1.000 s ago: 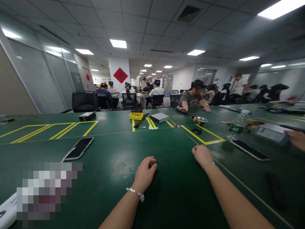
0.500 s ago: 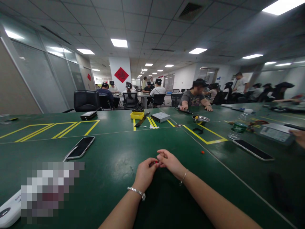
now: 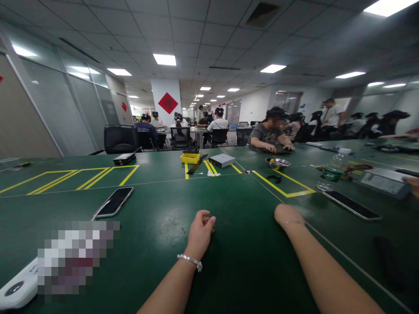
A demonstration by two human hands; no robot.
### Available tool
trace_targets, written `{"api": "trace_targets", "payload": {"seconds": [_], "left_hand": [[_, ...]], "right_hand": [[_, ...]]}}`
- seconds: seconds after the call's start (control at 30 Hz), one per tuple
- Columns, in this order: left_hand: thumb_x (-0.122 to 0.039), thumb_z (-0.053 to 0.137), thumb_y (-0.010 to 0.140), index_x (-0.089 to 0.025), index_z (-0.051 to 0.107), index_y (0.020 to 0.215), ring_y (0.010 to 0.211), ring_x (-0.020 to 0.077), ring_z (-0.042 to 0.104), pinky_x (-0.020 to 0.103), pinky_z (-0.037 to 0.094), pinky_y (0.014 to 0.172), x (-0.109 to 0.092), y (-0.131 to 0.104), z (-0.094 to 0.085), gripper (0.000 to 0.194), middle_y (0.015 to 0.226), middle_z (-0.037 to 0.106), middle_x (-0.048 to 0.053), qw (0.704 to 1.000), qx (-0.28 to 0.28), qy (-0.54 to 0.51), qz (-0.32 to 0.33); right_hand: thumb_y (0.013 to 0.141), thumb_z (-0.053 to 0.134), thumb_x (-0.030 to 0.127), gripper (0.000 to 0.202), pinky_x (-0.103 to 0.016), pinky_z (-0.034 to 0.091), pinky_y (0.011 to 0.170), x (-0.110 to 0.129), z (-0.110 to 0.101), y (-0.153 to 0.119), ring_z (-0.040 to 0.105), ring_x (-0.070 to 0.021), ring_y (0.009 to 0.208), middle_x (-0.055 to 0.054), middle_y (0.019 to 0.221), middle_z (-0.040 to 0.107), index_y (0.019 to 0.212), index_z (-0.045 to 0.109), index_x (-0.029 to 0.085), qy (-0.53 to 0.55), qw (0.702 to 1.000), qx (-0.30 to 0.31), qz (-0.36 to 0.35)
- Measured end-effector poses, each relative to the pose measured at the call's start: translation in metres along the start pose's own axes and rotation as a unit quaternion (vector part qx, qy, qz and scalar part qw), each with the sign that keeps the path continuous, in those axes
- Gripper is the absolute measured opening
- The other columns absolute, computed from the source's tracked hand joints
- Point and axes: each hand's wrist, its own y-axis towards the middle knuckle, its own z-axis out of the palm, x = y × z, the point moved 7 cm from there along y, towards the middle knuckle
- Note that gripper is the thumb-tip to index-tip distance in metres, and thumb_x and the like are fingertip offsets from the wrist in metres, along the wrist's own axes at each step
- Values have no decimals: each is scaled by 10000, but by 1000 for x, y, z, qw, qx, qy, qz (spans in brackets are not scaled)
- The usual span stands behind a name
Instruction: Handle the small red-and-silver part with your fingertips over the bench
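Note:
My left hand is over the green table, its fingers curled in toward the thumb. Whatever lies inside that grip is too small and shaded to name. Farther right, my right hand is bent down at the wrist close to the tabletop, beside a pale seam line. Its fingers are hidden behind the back of the hand, so I cannot see what they touch. The small orange-red piece that lay in this area is not visible now.
A phone lies on the left, near a partly blurred white object. Toward the back are a yellow bin, a grey drive box and a metal bowl. On the right are a bottle and another phone. A person works opposite.
My hands were together with a small red thing at the fingertips. My right hand has moved away to the right, over the orange-red piece's spot; my left stays nearly in place.

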Motion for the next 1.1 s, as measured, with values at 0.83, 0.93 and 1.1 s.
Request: {"api": "trace_targets", "payload": {"seconds": [0.83,0.93,1.1], "left_hand": [[-377,517,656,-159,555,723,642,125,543,244,406,610,-9,-1,-5,232,667,596,16,998,-29,33,54],[-394,482,686,-155,525,747,627,122,564,241,413,587,-4,0,-3,251,670,604,21,999,-14,-16,29],[-408,498,675,-156,525,751,602,117,559,237,416,576,-4,0,-3,265,642,591,9,999,-10,-22,29]], "right_hand": [[532,655,170,173,-228,416,637,175,19,-114,530,-73,592,-3,643,585,677,572,127,719,620,274,-153],[523,666,143,223,-233,419,697,172,23,-110,549,-82,660,-31,731,608,732,590,124,738,596,280,-143],[589,648,210,199,-205,418,560,164,24,-102,507,-55,543,-19,686,591,756,568,141,737,605,277,-120]]}}
